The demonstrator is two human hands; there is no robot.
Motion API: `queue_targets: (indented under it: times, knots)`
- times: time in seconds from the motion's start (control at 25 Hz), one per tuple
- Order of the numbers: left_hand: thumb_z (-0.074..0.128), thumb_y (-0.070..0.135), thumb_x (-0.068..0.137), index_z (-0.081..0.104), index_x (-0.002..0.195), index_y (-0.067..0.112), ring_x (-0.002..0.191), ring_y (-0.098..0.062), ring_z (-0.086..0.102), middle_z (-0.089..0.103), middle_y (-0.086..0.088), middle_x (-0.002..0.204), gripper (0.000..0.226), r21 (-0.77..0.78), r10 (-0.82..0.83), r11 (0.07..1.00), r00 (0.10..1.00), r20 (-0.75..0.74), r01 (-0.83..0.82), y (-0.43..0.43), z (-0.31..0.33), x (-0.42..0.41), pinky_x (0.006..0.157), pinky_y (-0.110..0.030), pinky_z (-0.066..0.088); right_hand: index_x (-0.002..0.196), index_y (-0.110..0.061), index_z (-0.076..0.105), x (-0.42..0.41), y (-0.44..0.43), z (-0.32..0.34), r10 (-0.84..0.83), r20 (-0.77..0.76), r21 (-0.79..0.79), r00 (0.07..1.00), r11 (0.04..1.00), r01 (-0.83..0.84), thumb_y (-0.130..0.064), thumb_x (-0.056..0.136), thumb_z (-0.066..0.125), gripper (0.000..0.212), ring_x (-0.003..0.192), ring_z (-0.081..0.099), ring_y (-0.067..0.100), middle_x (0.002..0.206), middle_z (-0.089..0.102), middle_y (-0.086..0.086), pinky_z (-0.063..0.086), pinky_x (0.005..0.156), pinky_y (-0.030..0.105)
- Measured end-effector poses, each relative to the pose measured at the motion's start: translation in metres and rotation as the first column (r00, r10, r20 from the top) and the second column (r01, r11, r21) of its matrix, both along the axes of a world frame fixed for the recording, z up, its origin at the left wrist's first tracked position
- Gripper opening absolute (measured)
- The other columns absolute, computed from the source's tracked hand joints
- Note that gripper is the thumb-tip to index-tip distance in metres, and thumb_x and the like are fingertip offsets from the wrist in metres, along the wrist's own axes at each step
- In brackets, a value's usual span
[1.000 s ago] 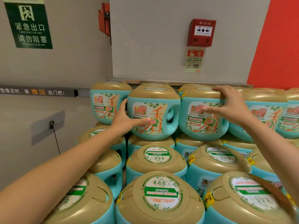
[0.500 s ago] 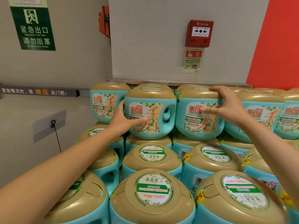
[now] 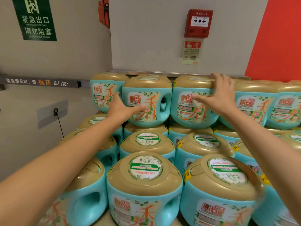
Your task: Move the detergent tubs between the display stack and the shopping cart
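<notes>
1. On the far-left wall hangs a green exit sign (image 3: pixel 34 18), and below it a dark push bar (image 3: pixel 37 82) with printed lettering runs towards the display.
2. Against the wall, the stack (image 3: pixel 146 170) of teal tubs with tan lids climbs in steps. The nearest rows sit lowest and the top row stands at the back, with the labels facing the camera.
3. At the left end of that top row stands the end tub (image 3: pixel 104 93), upright and just beside its neighbour.
4. The left hand (image 3: pixel 119 110) reaches in between the end tub and the next one. Its palm lies against the left flank of the middle tub (image 3: pixel 147 86), with the thumb stretched straight across the front label. Its fingers go into the gap between the two tubs and are hidden, so I cannot tell whether the hand clasps the tub or only presses on it.
5. The middle tub stands upright in the top row with its handle hole turned to the right, touching the right tub (image 3: pixel 187 115).
6. The right tub is upright too, resting on the lids of the row beneath.
7. The right hand (image 3: pixel 219 98) is blurred and spread wide. Its fingers (image 3: pixel 216 79) are straight and apart over the lid's rear right edge, and the thumb points left in front of the label, so it clamps nothing.
8. More tubs (image 3: pixel 254 103) carry the top row on to the right edge.
9. On the grey wall above is a red alarm box (image 3: pixel 198 23), and a red wall (image 3: pixel 276 38) lies to the far right.
</notes>
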State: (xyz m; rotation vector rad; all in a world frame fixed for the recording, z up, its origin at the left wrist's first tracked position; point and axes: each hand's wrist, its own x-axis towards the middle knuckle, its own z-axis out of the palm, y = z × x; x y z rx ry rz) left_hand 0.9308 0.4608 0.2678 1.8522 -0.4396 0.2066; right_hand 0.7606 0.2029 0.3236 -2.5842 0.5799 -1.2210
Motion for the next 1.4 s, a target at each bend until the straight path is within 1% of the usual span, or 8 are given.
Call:
queue_targets:
  times: [0.12, 0.28, 0.4, 0.52, 0.84, 1.08, 1.2, 1.4]
  knots:
    - [0.080, 0.032, 0.076, 0.049, 0.127, 0.016, 0.108, -0.015, 0.058, 0.058, 0.001, 0.119, 0.063, -0.298, 0.071, 0.951, 0.997, -0.028, -0.076, 0.007, 0.016, -0.032, 0.090, -0.032, 0.051, 0.134, -0.012, 0.047, -0.037, 0.019, 0.003, 0.076, 0.161, 0.037, 0.984, 0.996, -0.083, -0.038, 0.088, 0.065, 0.056, 0.130, 0.039, 0.023, 0.140, 0.045, 0.009, 0.034, 0.106, 0.033]
    - [0.064, 0.034, 0.088, 0.067, 0.095, 0.024, 0.081, -0.006, 0.065, 0.071, 0.008, 0.084, 0.013, -0.628, -0.391, 0.713, 0.920, 0.013, 0.312, 0.047, 0.023, -0.115, 0.061, -0.017, 0.051, 0.108, -0.013, 0.065, -0.125, 0.060, -0.020, 0.117, 0.337, 0.127, 0.934, 0.977, -0.169, -0.024, 0.093, 0.061, 0.018, 0.090, 0.065, 0.017, 0.100, 0.067, 0.000, 0.050, 0.075, 0.027]
    - [0.062, 0.036, 0.083, 0.072, 0.089, 0.028, 0.068, -0.005, 0.063, 0.071, 0.005, 0.079, 0.014, -0.556, -0.582, 0.666, 0.813, 0.031, 0.498, 0.070, -0.015, -0.186, 0.053, -0.015, 0.049, 0.091, -0.020, 0.066, -0.199, 0.105, -0.069, 0.098, 0.488, 0.309, 0.867, 0.910, -0.277, -0.028, 0.094, 0.056, 0.013, 0.061, 0.064, 0.007, 0.076, 0.069, -0.005, 0.051, 0.057, 0.020]
    - [0.066, 0.027, 0.086, 0.071, 0.093, 0.023, 0.068, -0.006, 0.062, 0.071, 0.003, 0.078, 0.009, -0.463, -0.687, 0.669, 0.721, -0.088, 0.581, 0.073, -0.067, -0.246, 0.053, -0.014, 0.048, 0.083, -0.023, 0.069, -0.269, 0.144, -0.142, -0.058, 0.500, 0.503, 0.864, 0.831, -0.235, -0.030, 0.093, 0.057, 0.017, 0.057, 0.058, 0.007, 0.074, 0.070, 0.000, 0.047, 0.052, 0.016]
    - [0.059, 0.007, 0.092, 0.071, 0.094, 0.016, 0.072, -0.008, 0.064, 0.074, -0.001, 0.080, 0.015, -0.158, -0.688, 0.663, 0.514, -0.512, 0.731, 0.047, -0.214, -0.369, 0.063, -0.022, 0.049, 0.082, -0.014, 0.070, -0.451, 0.215, -0.298, -0.513, 0.209, 0.865, 0.833, 0.493, 0.087, -0.012, 0.095, 0.055, 0.020, 0.056, 0.057, 0.009, 0.073, 0.068, 0.010, 0.044, 0.050, 0.016]
    - [0.059, 0.001, 0.092, 0.069, 0.092, 0.012, 0.079, -0.017, 0.063, 0.072, -0.008, 0.091, 0.016, -0.037, -0.656, 0.543, 0.397, -0.642, 0.839, -0.007, -0.271, -0.475, 0.059, -0.013, 0.047, 0.081, -0.012, 0.068, -0.576, 0.231, -0.359, -0.651, -0.039, 0.938, 0.758, 0.238, 0.252, -0.011, 0.096, 0.055, 0.019, 0.054, 0.058, 0.007, 0.069, 0.069, 0.005, 0.046, 0.051, 0.018]
    - [0.058, -0.002, 0.091, 0.067, 0.091, 0.010, 0.072, -0.015, 0.058, 0.068, -0.009, 0.085, 0.015, -0.048, -0.668, 0.492, 0.341, -0.662, 0.869, -0.050, -0.277, -0.537, 0.052, -0.008, 0.044, 0.082, -0.017, 0.068, -0.640, 0.215, -0.362, -0.670, -0.107, 0.914, 0.735, 0.225, 0.338, -0.013, 0.096, 0.055, 0.020, 0.055, 0.060, 0.003, 0.067, 0.068, 0.000, 0.046, 0.053, 0.015]
    - [0.057, -0.001, 0.092, 0.067, 0.090, 0.012, 0.073, -0.014, 0.058, 0.066, -0.006, 0.080, 0.017, -0.082, -0.704, 0.343, 0.199, -0.682, 0.936, -0.115, -0.274, -0.638, 0.065, -0.024, 0.044, 0.082, -0.022, 0.067, -0.728, 0.187, -0.342, -0.744, -0.089, 0.899, 0.662, 0.226, 0.375, -0.012, 0.095, 0.056, 0.020, 0.058, 0.061, 0.004, 0.066, 0.066, -0.003, 0.045, 0.056, 0.012]
